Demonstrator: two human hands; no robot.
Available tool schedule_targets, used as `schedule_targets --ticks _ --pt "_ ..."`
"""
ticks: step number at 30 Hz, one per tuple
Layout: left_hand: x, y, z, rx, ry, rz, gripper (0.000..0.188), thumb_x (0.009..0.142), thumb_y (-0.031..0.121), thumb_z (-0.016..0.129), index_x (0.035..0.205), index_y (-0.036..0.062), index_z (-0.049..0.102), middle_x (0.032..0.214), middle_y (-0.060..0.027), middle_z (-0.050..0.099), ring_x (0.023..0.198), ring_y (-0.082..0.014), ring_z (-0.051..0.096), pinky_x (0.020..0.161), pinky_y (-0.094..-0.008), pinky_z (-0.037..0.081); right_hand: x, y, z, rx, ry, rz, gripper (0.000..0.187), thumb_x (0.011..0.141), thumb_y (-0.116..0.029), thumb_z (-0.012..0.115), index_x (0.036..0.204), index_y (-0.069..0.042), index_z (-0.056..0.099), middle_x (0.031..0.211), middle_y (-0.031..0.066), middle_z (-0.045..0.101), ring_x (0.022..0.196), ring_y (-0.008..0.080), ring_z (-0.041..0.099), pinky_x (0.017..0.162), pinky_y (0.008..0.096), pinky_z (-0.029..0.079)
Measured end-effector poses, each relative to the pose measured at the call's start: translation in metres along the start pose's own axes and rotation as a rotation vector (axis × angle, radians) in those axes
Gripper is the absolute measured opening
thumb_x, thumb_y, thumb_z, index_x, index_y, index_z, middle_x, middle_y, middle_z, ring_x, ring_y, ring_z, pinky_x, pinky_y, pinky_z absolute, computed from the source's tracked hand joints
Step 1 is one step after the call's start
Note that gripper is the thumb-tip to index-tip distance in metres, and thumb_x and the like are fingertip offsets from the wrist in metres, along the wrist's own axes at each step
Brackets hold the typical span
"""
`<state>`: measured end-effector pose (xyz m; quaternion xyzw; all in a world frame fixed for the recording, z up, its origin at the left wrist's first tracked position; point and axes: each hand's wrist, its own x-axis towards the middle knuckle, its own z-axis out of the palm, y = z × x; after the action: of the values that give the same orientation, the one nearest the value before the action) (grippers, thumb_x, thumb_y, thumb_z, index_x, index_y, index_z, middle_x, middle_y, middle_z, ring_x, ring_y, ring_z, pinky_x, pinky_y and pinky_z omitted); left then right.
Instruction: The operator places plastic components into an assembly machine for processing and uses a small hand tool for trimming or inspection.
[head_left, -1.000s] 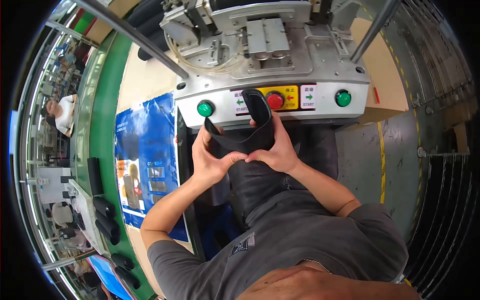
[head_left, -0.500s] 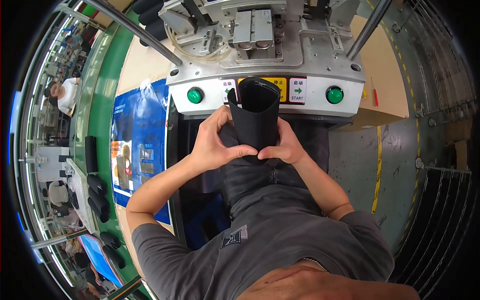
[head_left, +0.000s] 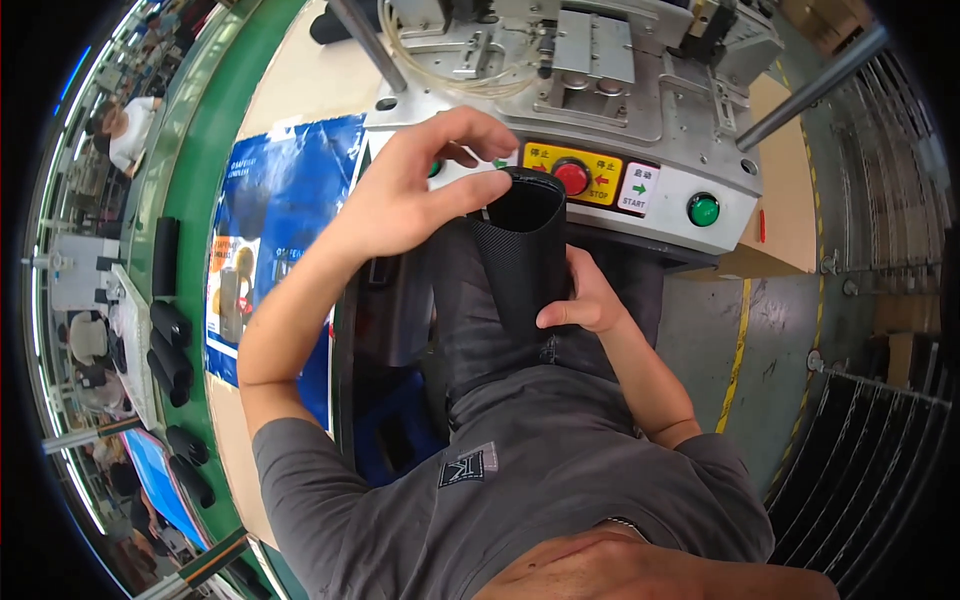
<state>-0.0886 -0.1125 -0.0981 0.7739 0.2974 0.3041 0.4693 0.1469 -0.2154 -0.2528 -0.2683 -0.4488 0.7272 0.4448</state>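
A black textured sleeve (head_left: 525, 265), shaped like a tube with its mouth facing up, stands slightly tilted above my lap. My right hand (head_left: 590, 298) holds its lower right side, thumb across the near face and the other fingers partly hidden behind it. At the upper left of the mouth is my left hand (head_left: 405, 190); its thumb lies at the rim, while its fingers curve above, apart from the thumb. The machine's front panel, with a red stop button (head_left: 571, 178), is just beyond the sleeve.
A metal machine (head_left: 665, 130) fills the far side, with a green button (head_left: 703, 209) at its right and upright posts (head_left: 815, 85). Blue printed sheeting (head_left: 285, 180) covers the left table. More black sleeves (head_left: 170, 365) lie farther left, where other people work. A wire rack (head_left: 860, 450) stands right.
My left hand has let go of the sleeve's side and risen to its rim. The right hand keeps its hold. The view has shifted, uncovering the red button.
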Motion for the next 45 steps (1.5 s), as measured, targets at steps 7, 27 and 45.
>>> schedule_targets --ticks 7,27,45 --pt "0.014 -0.001 -0.003 0.021 -0.127 -0.168 0.018 0.091 0.000 0.070 0.109 -0.0002 0.075 0.110 -0.0089 0.075 0.096 -0.0192 0.067 0.091 -0.0307 0.055 0.001 -0.001 0.007 -0.026 -0.019 0.052 0.086 0.065 -0.011 0.097 0.143 0.000 0.065 0.126 0.0087 0.076 0.110 0.0216 0.068 0.105 0.0352 0.050" --pt "0.021 0.008 -0.008 -0.092 -0.129 -0.034 0.030 0.089 0.006 0.072 0.118 -0.0001 0.073 0.121 -0.0135 0.073 0.106 -0.0231 0.067 0.100 -0.0361 0.053 0.000 -0.015 0.008 -0.020 -0.013 0.022 0.094 0.069 -0.011 0.095 0.155 -0.002 0.057 0.143 0.0097 0.071 0.129 0.0236 0.061 0.117 0.0386 0.043" --pt "0.289 -0.027 -0.075 1.098 -0.085 0.555 0.068 0.094 0.038 0.081 0.147 0.0020 0.059 0.128 -0.0192 0.071 0.115 -0.0417 0.067 0.104 -0.0500 0.053 -0.068 0.002 -0.018 0.473 0.005 -0.165 0.100 0.091 -0.054 0.082 0.160 0.007 0.043 0.152 0.0281 0.058 0.119 0.0441 0.071 0.099 0.0541 0.062"
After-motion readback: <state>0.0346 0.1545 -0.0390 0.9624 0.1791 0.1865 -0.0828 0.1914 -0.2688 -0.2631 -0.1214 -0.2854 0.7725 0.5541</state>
